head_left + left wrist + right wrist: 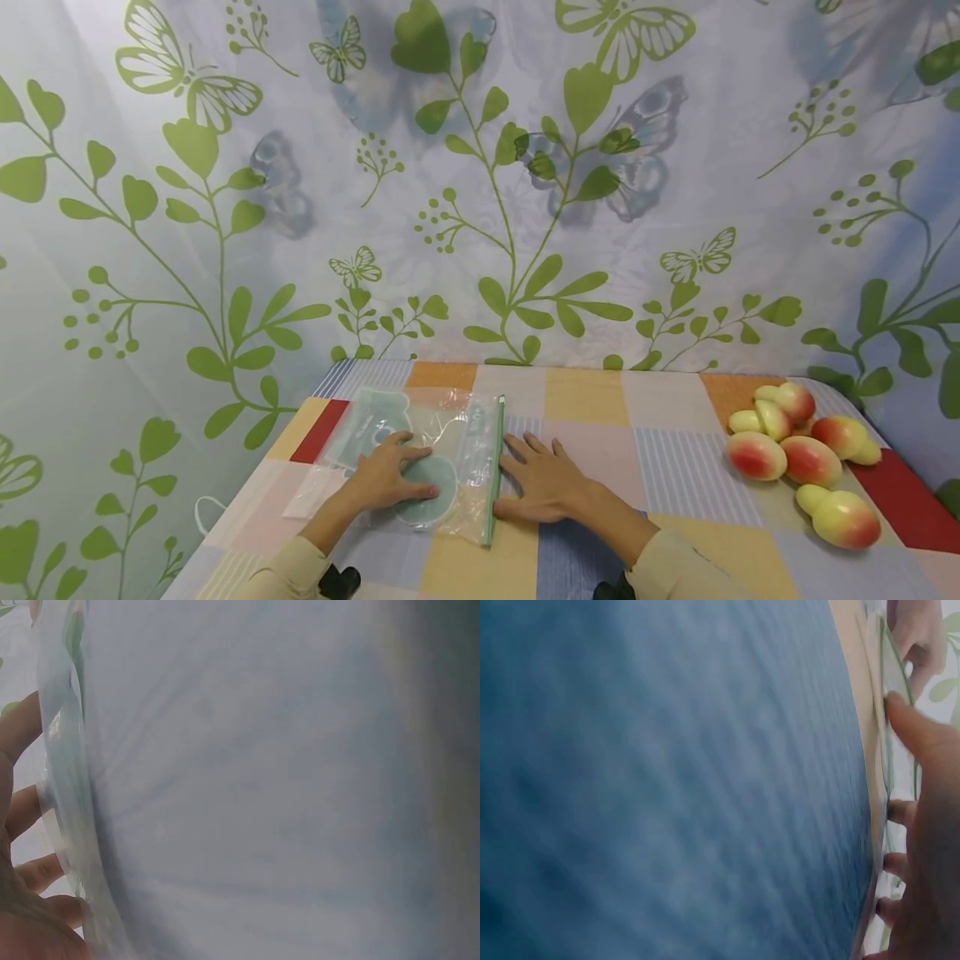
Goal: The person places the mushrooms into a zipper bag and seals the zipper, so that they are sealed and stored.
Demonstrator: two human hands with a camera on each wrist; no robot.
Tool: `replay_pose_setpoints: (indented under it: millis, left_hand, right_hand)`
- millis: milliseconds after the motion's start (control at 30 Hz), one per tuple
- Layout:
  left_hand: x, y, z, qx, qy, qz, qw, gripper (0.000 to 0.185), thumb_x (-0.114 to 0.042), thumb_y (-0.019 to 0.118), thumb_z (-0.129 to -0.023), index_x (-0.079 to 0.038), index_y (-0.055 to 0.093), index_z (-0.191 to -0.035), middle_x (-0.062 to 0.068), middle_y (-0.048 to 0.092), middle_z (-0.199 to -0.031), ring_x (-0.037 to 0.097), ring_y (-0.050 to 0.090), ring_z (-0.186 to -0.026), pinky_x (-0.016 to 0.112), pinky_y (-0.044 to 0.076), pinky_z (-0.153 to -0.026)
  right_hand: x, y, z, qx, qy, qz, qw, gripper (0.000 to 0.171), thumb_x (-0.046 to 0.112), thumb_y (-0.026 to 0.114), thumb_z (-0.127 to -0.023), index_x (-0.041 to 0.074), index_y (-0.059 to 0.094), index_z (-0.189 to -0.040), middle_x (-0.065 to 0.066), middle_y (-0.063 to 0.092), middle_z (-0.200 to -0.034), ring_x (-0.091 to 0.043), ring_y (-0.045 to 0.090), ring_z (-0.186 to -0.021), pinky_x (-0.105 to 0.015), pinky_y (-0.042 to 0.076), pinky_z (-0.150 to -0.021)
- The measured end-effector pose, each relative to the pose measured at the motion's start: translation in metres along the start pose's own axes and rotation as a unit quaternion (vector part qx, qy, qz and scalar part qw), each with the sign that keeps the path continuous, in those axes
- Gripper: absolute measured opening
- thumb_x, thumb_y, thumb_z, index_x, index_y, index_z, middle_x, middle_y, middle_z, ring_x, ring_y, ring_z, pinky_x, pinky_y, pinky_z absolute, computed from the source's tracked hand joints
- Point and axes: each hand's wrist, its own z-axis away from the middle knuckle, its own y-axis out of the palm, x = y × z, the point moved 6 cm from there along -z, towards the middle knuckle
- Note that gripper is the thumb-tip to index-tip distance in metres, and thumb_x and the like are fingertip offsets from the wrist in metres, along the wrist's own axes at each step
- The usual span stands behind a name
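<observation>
Sleeves in plain beige fabric came in from the near edge, with a little black wrist-worn gadget at the left cuff and a similar one by the right. Both hands were down on a patchwork tablecloth of coloured squares and stripes, left of the middle. The right hand lay palm down, fingers pretty straight and fanned out, thumb right at the green zip strip; can't tell if it was actually pressing on it. That strip ran along the right edge of a clear plastic bag with pale green printing, lying flat on the cloth. The left hand sat on top of the bag, fingers and thumb spread, not wrapped round anything. Well off to the right was a bunch of glossy yellow-and-red rounded fruit-like pieces, a few of them gourd-shaped. Past the table's far edge hung a pale fabric curtain with green leaves and butterflies.
</observation>
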Motion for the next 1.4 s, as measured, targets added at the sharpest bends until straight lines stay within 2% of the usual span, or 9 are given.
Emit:
replay_pose_setpoints:
  millis: [200,333,567,700,833,1067,1233,1400]
  left_hand:
    - [-0.001,-0.003,0.000,-0.012,0.004,0.011,0.9999,0.069,-0.054,0.090,-0.073,-0.012,0.076,-0.127,0.023,0.053,-0.145,0.050,0.050,-0.131,0.087,0.032,-0.090]
    - [0.002,-0.005,0.000,-0.025,0.007,0.029,0.9992,0.061,-0.048,0.092,-0.073,-0.010,0.079,-0.120,0.022,0.057,-0.140,0.049,0.052,-0.128,0.083,0.036,-0.091]
    - [0.005,-0.007,-0.002,-0.029,0.013,0.064,0.9975,0.049,-0.041,0.091,-0.077,-0.009,0.081,-0.113,0.022,0.059,-0.137,0.048,0.053,-0.127,0.067,0.042,-0.102]
    - [0.007,-0.010,0.000,-0.035,0.021,0.077,0.9962,0.044,-0.036,0.090,-0.079,-0.007,0.081,-0.111,0.022,0.062,-0.133,0.047,0.054,-0.125,0.063,0.043,-0.104]
    - [0.004,-0.014,0.000,-0.042,0.026,0.077,0.9958,0.041,-0.032,0.089,-0.081,-0.005,0.081,-0.110,0.022,0.064,-0.128,0.046,0.056,-0.123,0.062,0.043,-0.105]
    - [0.000,-0.021,0.001,-0.063,0.009,0.062,0.9961,0.025,-0.021,0.086,-0.085,-0.006,0.083,-0.105,0.019,0.064,-0.131,0.043,0.056,-0.124,0.061,0.044,-0.105]
    - [-0.004,-0.028,-0.002,-0.085,0.028,0.044,0.9950,0.017,-0.015,0.085,-0.086,-0.006,0.084,-0.100,0.016,0.061,-0.137,0.040,0.054,-0.128,0.060,0.043,-0.108]
    - [-0.006,-0.028,-0.007,-0.062,0.073,0.046,0.9943,0.015,-0.010,0.082,-0.089,-0.006,0.082,-0.103,0.009,0.067,-0.130,0.034,0.059,-0.124,0.056,0.046,-0.107]
  right_hand:
    - [0.006,-0.006,0.001,0.013,0.015,-0.007,1.000,0.093,0.078,0.054,-0.088,0.013,0.050,-0.154,-0.015,0.032,-0.165,-0.047,0.028,-0.148,-0.080,0.024,-0.107]
    - [0.006,-0.005,0.000,0.032,0.024,-0.010,0.999,0.093,0.079,0.054,-0.088,0.015,0.048,-0.156,-0.015,0.029,-0.166,-0.046,0.025,-0.150,-0.080,0.023,-0.108]
    - [0.004,-0.004,-0.001,0.048,0.034,-0.010,0.998,0.093,0.079,0.055,-0.088,0.018,0.045,-0.158,-0.014,0.027,-0.167,-0.045,0.023,-0.151,-0.080,0.022,-0.108]
    - [0.006,-0.005,-0.001,0.056,0.041,-0.009,0.998,0.094,0.079,0.055,-0.088,0.019,0.043,-0.159,-0.013,0.026,-0.168,-0.045,0.022,-0.151,-0.079,0.021,-0.109]
    - [0.008,-0.007,0.000,0.062,0.048,-0.010,0.997,0.095,0.079,0.056,-0.087,0.019,0.042,-0.159,-0.012,0.026,-0.168,-0.043,0.022,-0.152,-0.077,0.021,-0.111]
    - [0.010,-0.009,0.001,0.064,0.052,-0.008,0.997,0.095,0.079,0.057,-0.087,0.019,0.043,-0.159,-0.012,0.027,-0.168,-0.042,0.023,-0.152,-0.076,0.022,-0.111]
    - [0.011,-0.011,0.001,0.066,0.053,-0.010,0.996,0.095,0.079,0.057,-0.087,0.019,0.043,-0.159,-0.012,0.026,-0.168,-0.042,0.022,-0.152,-0.077,0.022,-0.111]
    - [0.010,-0.010,0.001,0.064,0.050,-0.006,0.997,0.095,0.079,0.057,-0.087,0.019,0.043,-0.159,-0.012,0.027,-0.168,-0.042,0.023,-0.152,-0.077,0.022,-0.111]
